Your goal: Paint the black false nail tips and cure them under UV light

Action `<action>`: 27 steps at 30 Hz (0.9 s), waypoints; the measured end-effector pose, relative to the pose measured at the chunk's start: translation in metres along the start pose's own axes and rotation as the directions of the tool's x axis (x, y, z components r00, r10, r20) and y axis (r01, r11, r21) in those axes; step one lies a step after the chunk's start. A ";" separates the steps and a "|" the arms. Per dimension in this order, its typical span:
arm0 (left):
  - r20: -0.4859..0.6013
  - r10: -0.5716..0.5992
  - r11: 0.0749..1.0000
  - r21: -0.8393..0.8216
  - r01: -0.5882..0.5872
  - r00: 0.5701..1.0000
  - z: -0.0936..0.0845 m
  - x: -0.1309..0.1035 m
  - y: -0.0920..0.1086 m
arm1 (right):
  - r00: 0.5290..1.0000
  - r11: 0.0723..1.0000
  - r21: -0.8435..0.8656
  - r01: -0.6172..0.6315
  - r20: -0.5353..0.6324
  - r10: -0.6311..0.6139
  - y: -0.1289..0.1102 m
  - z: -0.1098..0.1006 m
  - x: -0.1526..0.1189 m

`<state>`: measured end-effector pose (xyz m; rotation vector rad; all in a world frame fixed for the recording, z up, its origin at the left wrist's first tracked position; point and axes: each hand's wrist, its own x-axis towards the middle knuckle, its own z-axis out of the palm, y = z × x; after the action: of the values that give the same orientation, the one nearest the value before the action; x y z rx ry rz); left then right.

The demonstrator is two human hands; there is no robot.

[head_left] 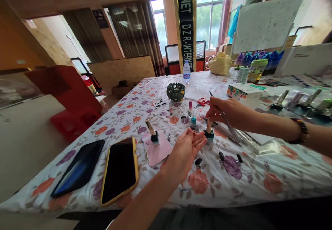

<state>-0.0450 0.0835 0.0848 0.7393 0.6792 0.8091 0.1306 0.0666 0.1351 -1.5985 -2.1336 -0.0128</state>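
My right hand (223, 111) is closed at the gold cap of a dark green nail polish bottle (209, 135), which stands upright on the table. A slim pointed metal tool, apparently tweezers (228, 124), also passes through this hand. My left hand (185, 147) is palm up just left of the bottle, its thumb and forefinger together; whatever small thing lies between them is too small to make out. In front of it lies a black false nail (198, 162), with two more, a left one (221, 156) and a right one (239, 158), further right. A second polish bottle (154, 136) stands on a pink cloth (157, 155).
Two phones, one black (79, 168) and one yellow-cased (120, 171), lie at the left. Beyond my hands are a teal-capped bottle (193, 121), a pink-capped bottle (190, 109), red scissors (203, 102), a dark woven basket (175, 92) and a water bottle (186, 73). Several polish bottles stand right.
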 end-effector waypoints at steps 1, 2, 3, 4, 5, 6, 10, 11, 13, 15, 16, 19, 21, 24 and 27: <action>-0.001 -0.004 1.000 0.000 0.004 1.000 0.000 0.000 0.000 | 1.000 1.000 -0.001 0.009 0.005 -0.009 0.000 0.000 -0.001; -0.002 -0.008 1.000 -0.001 0.008 1.000 -0.001 0.000 -0.001 | 1.000 1.000 -0.005 0.016 0.007 -0.016 0.000 -0.001 -0.001; -0.002 -0.010 1.000 -0.002 0.010 1.000 -0.001 0.001 -0.001 | 1.000 1.000 -0.013 0.019 0.006 -0.019 0.001 0.000 -0.001; -0.002 -0.010 1.000 -0.005 0.010 1.000 -0.002 0.001 -0.001 | 1.000 1.000 -0.025 0.017 0.001 -0.017 0.002 0.001 0.000; -0.001 -0.007 1.000 -0.009 0.007 1.000 -0.002 0.001 -0.001 | 1.000 0.999 -0.040 0.011 -0.006 -0.011 0.004 0.002 0.000; 0.001 -0.002 1.000 -0.014 0.002 1.000 -0.002 0.001 -0.001 | 1.000 0.998 -0.055 0.005 -0.011 -0.005 0.006 0.004 0.001; 0.001 0.010 1.000 -0.024 -0.010 1.000 -0.002 0.001 0.001 | 1.000 0.998 -0.067 0.015 0.002 -0.015 0.012 0.008 0.004; -0.003 0.010 1.000 -0.021 -0.010 1.000 -0.002 0.000 0.001 | 1.000 0.998 -0.054 0.026 0.014 -0.026 0.011 0.008 0.004; -0.009 0.007 1.000 -0.012 -0.007 1.000 -0.002 0.000 0.002 | 0.998 0.999 -0.023 0.045 0.037 -0.044 0.008 0.005 0.004; -0.014 0.001 1.000 -0.006 -0.001 1.000 -0.002 -0.001 0.002 | 0.998 0.999 -0.005 0.047 0.048 -0.046 0.005 0.004 0.003; -0.014 -0.001 1.000 -0.004 0.001 1.000 -0.002 -0.001 0.002 | 0.998 0.999 -0.005 0.038 0.046 -0.038 0.004 0.004 0.003; -0.007 0.009 1.000 0.003 -0.009 1.000 -0.001 -0.001 0.003 | 1.000 1.000 -0.021 -0.008 0.024 0.009 0.000 0.007 0.003; -0.003 0.024 1.000 0.006 -0.024 1.000 -0.001 -0.001 0.004 | 0.999 0.999 -0.015 -0.032 0.013 0.032 -0.001 0.008 0.004; 0.001 0.042 0.999 0.009 -0.042 0.999 0.000 -0.002 0.006 | 0.999 0.999 0.032 -0.035 0.024 0.034 -0.003 0.007 0.004; 0.018 0.047 0.999 0.013 -0.047 0.999 0.000 -0.002 0.006 | 0.999 0.997 0.068 -0.026 0.042 0.024 -0.004 0.004 0.003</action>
<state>-0.0490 0.0847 0.0904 0.7765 0.6536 0.8407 0.1245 0.0694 0.1335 -1.5990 -2.1215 0.1011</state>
